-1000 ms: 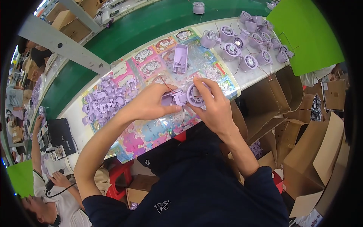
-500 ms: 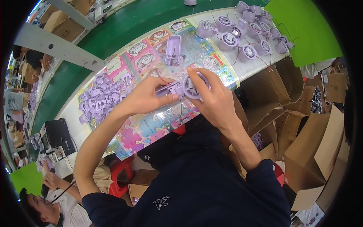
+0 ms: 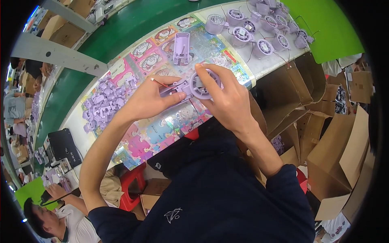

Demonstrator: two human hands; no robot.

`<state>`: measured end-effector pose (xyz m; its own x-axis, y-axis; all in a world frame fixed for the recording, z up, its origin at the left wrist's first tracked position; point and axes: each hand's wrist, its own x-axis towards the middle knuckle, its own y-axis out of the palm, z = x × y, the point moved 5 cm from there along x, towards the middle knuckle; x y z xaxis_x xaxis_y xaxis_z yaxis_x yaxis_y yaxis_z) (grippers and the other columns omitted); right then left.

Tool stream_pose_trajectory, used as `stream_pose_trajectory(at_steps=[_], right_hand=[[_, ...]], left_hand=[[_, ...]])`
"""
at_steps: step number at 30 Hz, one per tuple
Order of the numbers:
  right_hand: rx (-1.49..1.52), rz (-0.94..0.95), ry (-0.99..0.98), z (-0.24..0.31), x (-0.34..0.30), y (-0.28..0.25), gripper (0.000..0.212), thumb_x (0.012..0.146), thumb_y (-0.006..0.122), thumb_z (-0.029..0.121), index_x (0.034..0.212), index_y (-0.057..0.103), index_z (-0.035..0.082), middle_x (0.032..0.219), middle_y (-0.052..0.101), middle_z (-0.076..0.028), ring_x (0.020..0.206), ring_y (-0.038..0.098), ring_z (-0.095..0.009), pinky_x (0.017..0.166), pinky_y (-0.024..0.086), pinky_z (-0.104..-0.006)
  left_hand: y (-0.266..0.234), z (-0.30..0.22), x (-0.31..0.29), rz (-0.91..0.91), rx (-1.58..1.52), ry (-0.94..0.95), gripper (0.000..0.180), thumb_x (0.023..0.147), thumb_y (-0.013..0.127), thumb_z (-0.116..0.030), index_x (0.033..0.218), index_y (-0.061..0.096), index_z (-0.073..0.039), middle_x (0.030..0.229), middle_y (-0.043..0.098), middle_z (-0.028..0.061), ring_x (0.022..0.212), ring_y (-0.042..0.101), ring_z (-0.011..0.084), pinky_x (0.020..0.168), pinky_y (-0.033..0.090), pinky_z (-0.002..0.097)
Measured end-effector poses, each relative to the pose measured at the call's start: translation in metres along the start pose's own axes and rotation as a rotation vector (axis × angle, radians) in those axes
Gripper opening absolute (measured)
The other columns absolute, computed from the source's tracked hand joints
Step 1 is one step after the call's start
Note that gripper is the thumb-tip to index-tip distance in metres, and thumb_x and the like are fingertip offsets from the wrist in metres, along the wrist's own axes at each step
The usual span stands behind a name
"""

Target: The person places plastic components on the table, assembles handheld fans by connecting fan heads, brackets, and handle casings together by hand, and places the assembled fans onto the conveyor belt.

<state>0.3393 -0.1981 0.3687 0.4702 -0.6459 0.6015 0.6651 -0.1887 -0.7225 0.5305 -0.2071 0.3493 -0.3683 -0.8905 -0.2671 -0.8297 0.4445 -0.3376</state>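
— Red wire end shifted farther over left hand since last frame. Grips?
— Left hand pinches lilac handle piece; right hand holds round fan housing by its rim. Both parts above patterned mat, apparently touching.
— Step?
— Probably joining these 2 parts. Next move likely calls for steady alignment, red wire kept clear of the seam.
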Motion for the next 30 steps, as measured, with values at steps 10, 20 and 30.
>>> stream_pose_trajectory(at_steps=[10, 20, 30], right_hand=[[-0.025, -0.052, -0.086, -0.008, 0.010, 0.013, 0.060, 0.072, 0.077, 0.008, 0.130, 0.062, 0.000, 0.114, 0.063, -0.014, 0.100, 0.067, -0.030, 0.073, 0.060, -0.0351], [0.007, -0.032, 0.280, -0.118, -0.010, 0.084, 0.033, 0.084, 0.076, 0.016, 0.111, 0.063, 0.002, 0.105, 0.059, -0.016, 0.099, 0.060, -0.038, 0.086, 0.050, -0.0449], [0.015, -0.012, 0.270, -0.115, -0.004, 0.086, 0.021, 0.083, 0.074, 0.014, 0.097, 0.063, 0.003, 0.095, 0.060, -0.013, 0.093, 0.062, -0.035, 0.081, 0.050, -0.0446]], left_hand=[[-0.006, 0.012, 0.002, -0.150, 0.022, -0.005, 0.035, 0.089, 0.077, -0.011, 0.121, 0.072, 0.004, 0.105, 0.076, 0.0112, 0.095, 0.065, 0.0152, 0.088, 0.052, 0.0333], [-0.169, 0.077, 0.083, -0.743, 0.016, -0.126, 0.030, 0.087, 0.078, -0.017, 0.105, 0.075, 0.006, 0.090, 0.075, 0.0093, 0.076, 0.066, 0.0139, 0.067, 0.051, 0.0302], [-0.297, 0.210, 0.134, -1.176, 0.040, -0.397, 0.035, 0.079, 0.086, -0.027, 0.090, 0.075, 0.004, 0.087, 0.074, 0.0117, 0.068, 0.067, 0.0193, 0.060, 0.052, 0.0362]])
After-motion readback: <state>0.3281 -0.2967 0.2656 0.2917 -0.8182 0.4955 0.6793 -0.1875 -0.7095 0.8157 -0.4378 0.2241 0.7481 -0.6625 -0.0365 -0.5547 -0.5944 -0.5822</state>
